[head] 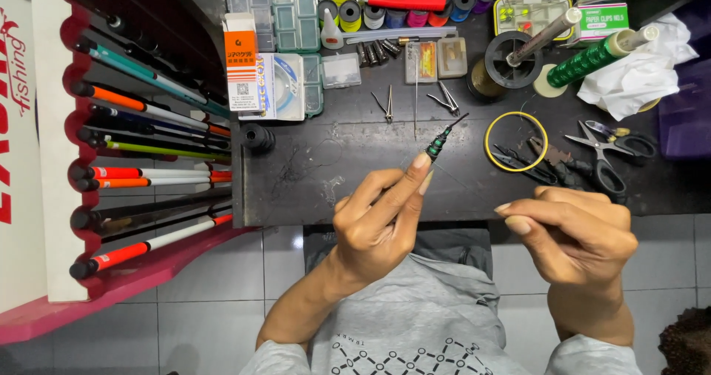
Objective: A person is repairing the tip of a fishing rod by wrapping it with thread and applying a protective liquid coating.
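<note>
Up at the left hand (378, 223), the fingers (415, 173) are pinched together on the lower end of a small green float (437, 144), with the index finger stretched along it. The float runs out beyond the fingertips, up and to the right, away from the body; its long axis is a diagonal, and its thin dark tip (459, 120) points toward the far right part of the table (355, 160). It is held above the table, not resting on it.

To the right and a little lower, the right hand (574, 234) has its fingers curled together, thumb against fingertips, as if on something very fine; whether a line is held there I cannot tell. This hand is well apart from the float, so the left hand is the one on it, and the float lies up and to the left of the right hand's fingers.

Beyond the float's tip lie a yellow ring (516, 142), pliers (544, 164) and scissors (607, 153). Farther back are tweezers (388, 105), clear boxes (285, 8) and spools (348, 14). At the left edge of the table, a red rack (74, 94) holds rods (148, 175) lying across.
</note>
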